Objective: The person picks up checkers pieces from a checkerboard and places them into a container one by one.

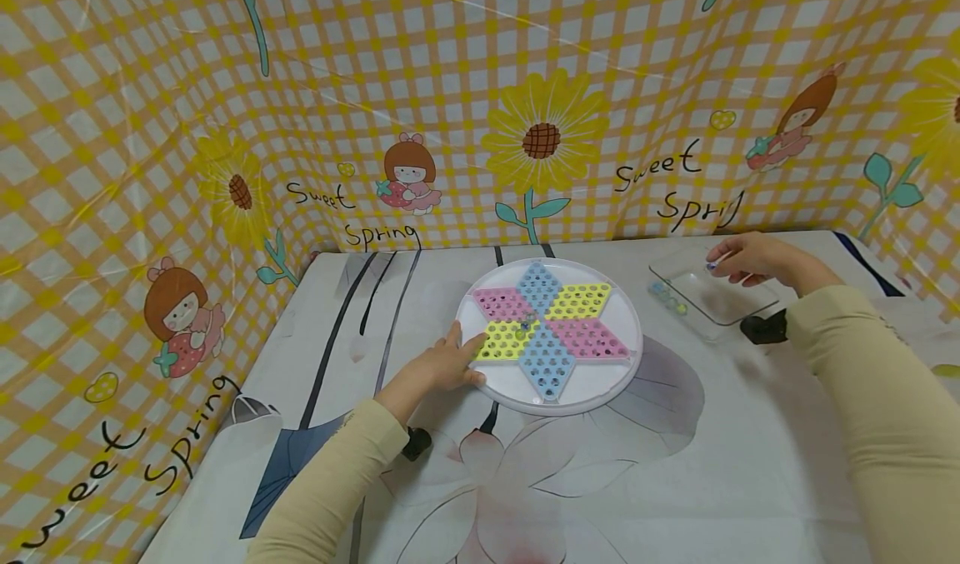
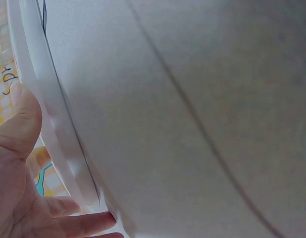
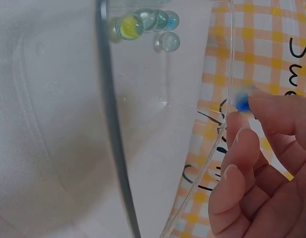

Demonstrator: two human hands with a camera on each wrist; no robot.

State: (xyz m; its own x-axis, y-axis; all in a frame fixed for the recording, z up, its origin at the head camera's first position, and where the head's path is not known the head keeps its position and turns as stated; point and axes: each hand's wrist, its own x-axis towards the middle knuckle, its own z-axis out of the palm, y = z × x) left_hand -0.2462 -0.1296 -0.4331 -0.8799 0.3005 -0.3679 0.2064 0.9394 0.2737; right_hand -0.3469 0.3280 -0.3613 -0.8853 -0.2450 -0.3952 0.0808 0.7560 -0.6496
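Observation:
A round white Chinese checkers board (image 1: 480, 297) with a pink, blue and yellow star of holes lies on the table. A few marbles (image 1: 522, 326) sit near its centre. My left hand (image 1: 442, 364) rests on the board's left rim with fingers spread; in the left wrist view the thumb and fingers touch the white edge. Over the clear plastic box (image 1: 738, 318) at the right, my right hand (image 1: 753, 257) pinches a blue marble (image 3: 243, 101) between thumb and index finger. Several glass marbles (image 3: 130, 26), one with a yellow swirl, lie along one side inside the box.
The table cover (image 1: 600, 497) has a flower and line print. A yellow checked cloth (image 1: 450, 64) hangs behind and at the left, meeting the table's back edge. Black wrist camera mounts (image 1: 763, 328) sit under the wrists.

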